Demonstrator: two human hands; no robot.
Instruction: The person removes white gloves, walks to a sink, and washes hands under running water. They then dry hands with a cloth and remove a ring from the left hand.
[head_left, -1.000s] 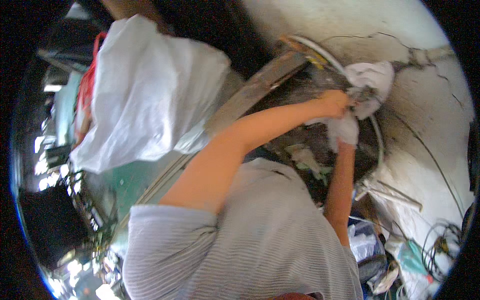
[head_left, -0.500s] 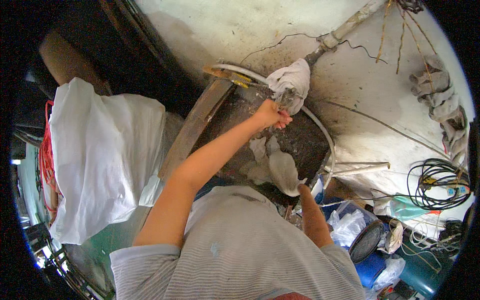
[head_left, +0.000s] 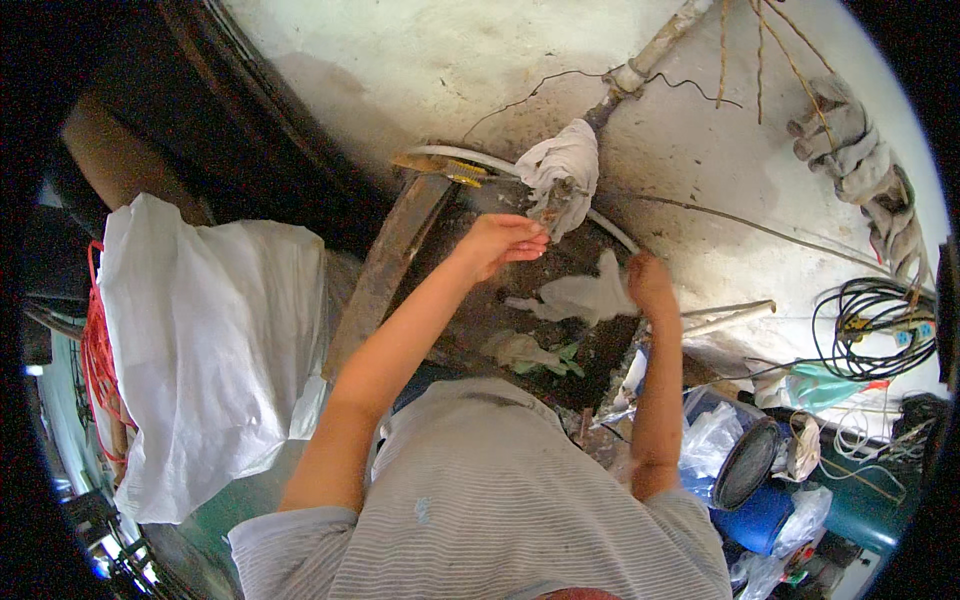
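Note:
My left hand [head_left: 508, 243] has its fingers pressed together at the lower tip of a dirty metal fitting [head_left: 557, 198], where the pipe ends. What the fingertips hold there is hard to see. A white rag [head_left: 563, 160] is wrapped around that fitting. My right hand [head_left: 650, 285], slightly blurred, is closed on the edge of a whitish cloth glove [head_left: 592, 292], spread out with finger-like points. Below it, a second crumpled pale glove [head_left: 522, 352] with a greenish part lies in the dark, grimy basin [head_left: 470, 310].
A pipe [head_left: 655, 50] slants down the stained wall. A yellow-bristled brush [head_left: 445, 168] lies at the basin's far left, beside a wooden beam [head_left: 385, 275]. At left hangs a white sack [head_left: 210, 340]. Coiled black cable [head_left: 870, 320], several hanging gloves [head_left: 860, 160] and blue drums [head_left: 750, 525] are at right.
My right hand has moved up and away, lifting the whitish glove; the greenish-tinged glove now shows below. My left hand has shifted slightly left and down, staying by the fitting.

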